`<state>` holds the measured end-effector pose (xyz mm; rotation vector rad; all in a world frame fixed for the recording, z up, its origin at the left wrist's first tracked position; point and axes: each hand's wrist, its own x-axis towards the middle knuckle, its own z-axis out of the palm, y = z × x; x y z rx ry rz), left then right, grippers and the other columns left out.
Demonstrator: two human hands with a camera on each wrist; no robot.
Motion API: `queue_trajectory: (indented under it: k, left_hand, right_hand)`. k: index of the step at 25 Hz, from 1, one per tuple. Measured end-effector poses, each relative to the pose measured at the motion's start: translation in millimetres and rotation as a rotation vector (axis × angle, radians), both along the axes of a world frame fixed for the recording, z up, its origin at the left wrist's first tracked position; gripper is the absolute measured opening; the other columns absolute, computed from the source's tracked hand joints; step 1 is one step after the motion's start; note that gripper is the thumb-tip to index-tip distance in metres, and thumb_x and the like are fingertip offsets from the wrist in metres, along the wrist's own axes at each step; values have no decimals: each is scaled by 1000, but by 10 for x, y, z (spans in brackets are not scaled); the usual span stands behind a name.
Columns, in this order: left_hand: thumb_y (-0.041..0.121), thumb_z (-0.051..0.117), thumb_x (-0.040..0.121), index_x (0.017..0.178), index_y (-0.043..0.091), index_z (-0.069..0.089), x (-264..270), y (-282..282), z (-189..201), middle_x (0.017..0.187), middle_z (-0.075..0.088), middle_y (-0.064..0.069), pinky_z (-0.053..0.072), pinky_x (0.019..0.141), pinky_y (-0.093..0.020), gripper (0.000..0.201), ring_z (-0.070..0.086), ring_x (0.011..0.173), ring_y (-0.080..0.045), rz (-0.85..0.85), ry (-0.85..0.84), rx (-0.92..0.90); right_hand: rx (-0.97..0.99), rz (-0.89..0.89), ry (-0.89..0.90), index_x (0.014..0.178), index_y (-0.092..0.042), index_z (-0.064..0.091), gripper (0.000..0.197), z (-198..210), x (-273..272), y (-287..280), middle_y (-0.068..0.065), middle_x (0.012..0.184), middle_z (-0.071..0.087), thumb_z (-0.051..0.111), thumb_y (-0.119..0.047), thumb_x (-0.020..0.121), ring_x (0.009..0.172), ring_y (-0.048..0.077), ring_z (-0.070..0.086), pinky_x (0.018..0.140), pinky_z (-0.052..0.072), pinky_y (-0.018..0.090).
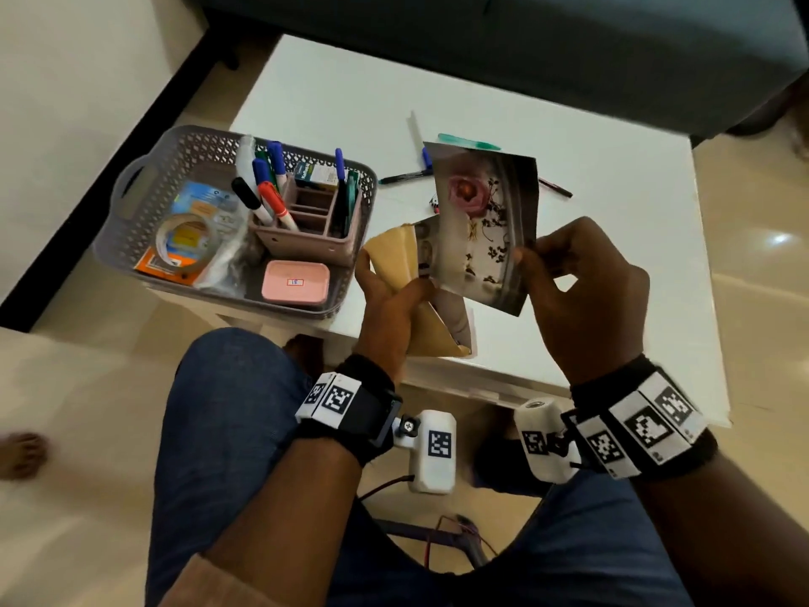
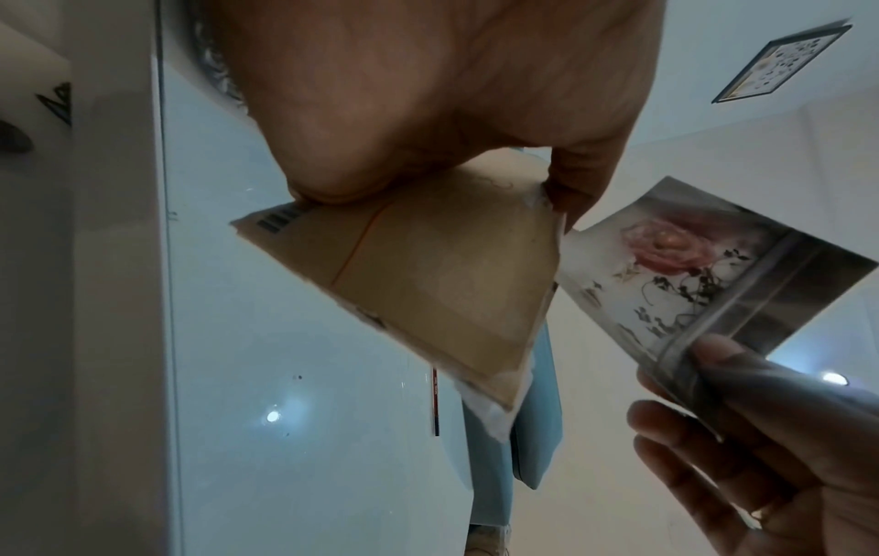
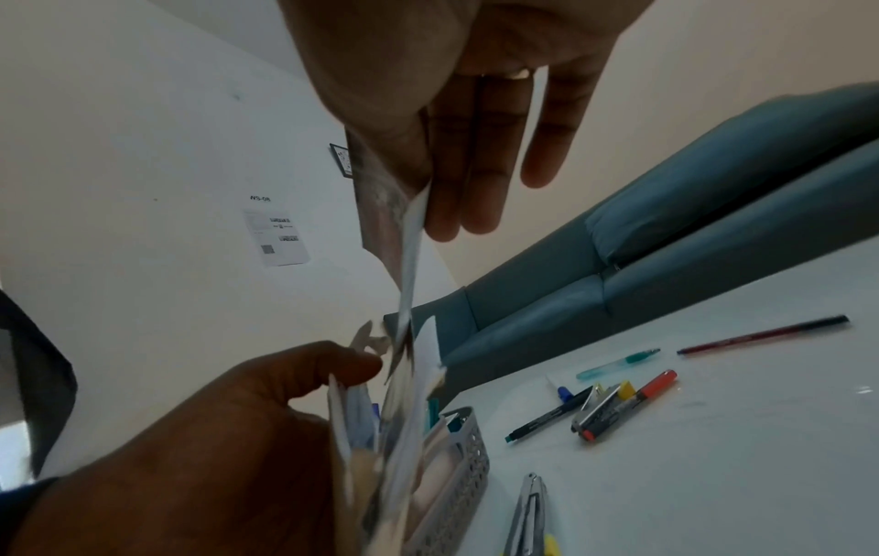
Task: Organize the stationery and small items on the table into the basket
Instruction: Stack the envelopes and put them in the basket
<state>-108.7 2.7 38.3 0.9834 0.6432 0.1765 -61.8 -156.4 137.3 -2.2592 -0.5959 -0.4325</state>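
Observation:
My left hand (image 1: 394, 295) grips a brown paper envelope (image 1: 396, 256) with other prints tucked in it, held above the table's near edge. My right hand (image 1: 569, 273) pinches the lower right corner of a photo of a pink rose (image 1: 481, 221), whose left edge meets the envelope. The left wrist view has the envelope (image 2: 428, 278) under my palm and the photo (image 2: 690, 271) to its right. A grey lattice basket (image 1: 144, 168) stands at the table's left with markers (image 1: 271, 190), a tape roll (image 1: 181, 243) and a pink case (image 1: 295, 282) inside. Seen edge-on, the photo (image 3: 409, 240) hangs from my thumb.
Loose on the white table (image 1: 613, 212) beyond the photo lie a black marker (image 1: 405, 175), a teal pen (image 1: 468, 143), a dark red pencil (image 1: 556, 187) and an orange-capped marker (image 3: 632, 402). A metal tool (image 3: 528, 515) lies nearer. A teal sofa (image 1: 525, 46) borders the far edge.

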Motion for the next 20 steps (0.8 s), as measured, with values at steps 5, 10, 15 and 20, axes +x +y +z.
queue_trajectory:
  k: [5, 10, 15, 20]
  left_hand:
    - [24, 80, 67, 140, 44, 31, 18, -30, 45, 133, 58, -14, 45, 102, -62, 90, 60, 119, -35, 24, -85, 3]
    - [19, 78, 73, 141, 40, 33, 23, -33, 84, 129, 58, -19, 43, 102, -65, 85, 56, 121, -43, 29, -219, -54]
    - [22, 75, 78, 148, 32, 28, -16, -35, 125, 130, 57, -15, 44, 105, -54, 86, 57, 120, -29, -28, -311, -91]
    - [76, 65, 72, 146, 45, 34, 14, -20, 67, 143, 53, 0, 45, 106, -54, 86, 55, 129, -24, -74, -75, -100]
  right_hand:
    - [-184, 92, 129, 78, -22, 63, 10, -131, -33, 101, -9, 73, 66, 72, -24, 82, 68, 17, 63, 64, 53, 39]
    - [31, 169, 341, 73, -21, 70, 18, -265, -44, 225, -6, 110, 69, 75, -33, 84, 101, 9, 65, 75, 59, 33]
    - [350, 205, 877, 104, -30, 64, 36, -329, 81, 225, 3, 110, 71, 83, -33, 73, 101, 26, 71, 81, 59, 50]
    - [122, 278, 546, 130, -31, 63, 43, -334, 98, 158, -1, 92, 77, 59, -6, 94, 77, 12, 71, 69, 57, 37]
